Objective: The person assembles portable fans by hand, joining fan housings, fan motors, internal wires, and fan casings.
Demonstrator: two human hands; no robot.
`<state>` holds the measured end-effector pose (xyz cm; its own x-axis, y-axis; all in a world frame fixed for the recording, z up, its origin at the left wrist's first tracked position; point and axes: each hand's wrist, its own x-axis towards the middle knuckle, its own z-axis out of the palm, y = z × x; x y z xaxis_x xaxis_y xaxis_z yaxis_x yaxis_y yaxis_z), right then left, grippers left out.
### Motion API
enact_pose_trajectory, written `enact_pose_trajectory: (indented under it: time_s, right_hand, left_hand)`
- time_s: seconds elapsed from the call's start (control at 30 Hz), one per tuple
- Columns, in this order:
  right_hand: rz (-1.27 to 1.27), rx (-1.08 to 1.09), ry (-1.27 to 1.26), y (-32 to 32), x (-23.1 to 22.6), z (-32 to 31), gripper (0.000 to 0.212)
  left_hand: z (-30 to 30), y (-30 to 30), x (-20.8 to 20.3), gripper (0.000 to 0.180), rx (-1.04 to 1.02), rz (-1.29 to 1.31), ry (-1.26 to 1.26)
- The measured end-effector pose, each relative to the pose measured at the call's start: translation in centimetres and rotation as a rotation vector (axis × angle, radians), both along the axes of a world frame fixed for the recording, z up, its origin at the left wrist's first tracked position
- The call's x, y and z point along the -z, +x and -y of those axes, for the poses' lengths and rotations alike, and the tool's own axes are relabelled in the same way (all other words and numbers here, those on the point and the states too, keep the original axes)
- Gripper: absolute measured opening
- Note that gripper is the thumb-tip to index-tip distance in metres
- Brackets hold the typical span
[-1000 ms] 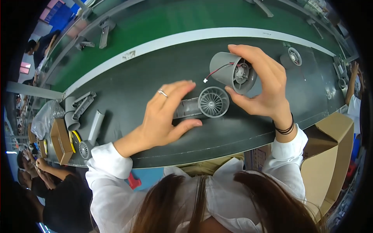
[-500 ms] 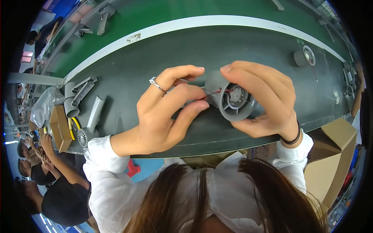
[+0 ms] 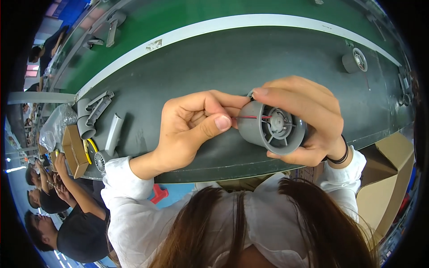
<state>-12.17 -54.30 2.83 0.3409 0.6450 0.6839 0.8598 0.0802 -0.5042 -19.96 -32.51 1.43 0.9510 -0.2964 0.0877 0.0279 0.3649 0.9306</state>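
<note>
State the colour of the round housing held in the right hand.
The round housing is plain grey; it shows best in the head view.

right hand (image 3: 315, 118) holds gray fan (image 3: 252, 131) from outside, thumb on near side, fingers on far side; spokes of fan are seen in open end. left hand (image 3: 190, 129) pinches thin wires (image 3: 246, 117) between thumb and fingers, just beside fan. both hands over dark table (image 3: 192, 62). second fan (image 3: 351, 63) at right, well apart. at left: gray tube (image 3: 85, 120), handle (image 3: 115, 131) with round grille, clear plastic bag (image 3: 54, 129), small carton (image 3: 79, 163). big carton (image 3: 380, 196) near right sleeve (image 3: 342, 178).
</note>
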Motion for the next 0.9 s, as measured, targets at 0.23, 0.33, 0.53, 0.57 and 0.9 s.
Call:
enact_pose_trajectory:
  time_s: [0.23,0.33,0.53,0.57,0.9]
  right_hand:
    - [-0.018,-0.021,0.084,0.05,0.59,-0.15,0.039]
    - [-0.026,-0.032,0.087,0.05,0.49,-0.01,0.038]
    - [-0.071,-0.073,0.093,0.29,0.64,0.34,0.034]
    - [-0.071,-0.074,0.093,0.21,0.6,0.35,0.034]
    - [-0.13,-0.103,0.117,0.32,1.04,0.34,0.04]
  left_hand:
    - [0.07,0.0,-0.31,0.013,-0.02,-0.054,-0.053]
    - [0.03,-0.02,-0.28,0.013,-0.021,-0.1,-0.074]
    - [0.19,0.04,-0.32,0.012,0.029,-0.149,-0.161]
    - [0.2,-0.03,-0.38,0.012,0.034,-0.167,-0.163]
    - [0.22,-0.17,-0.26,0.011,0.02,-0.173,-0.147]
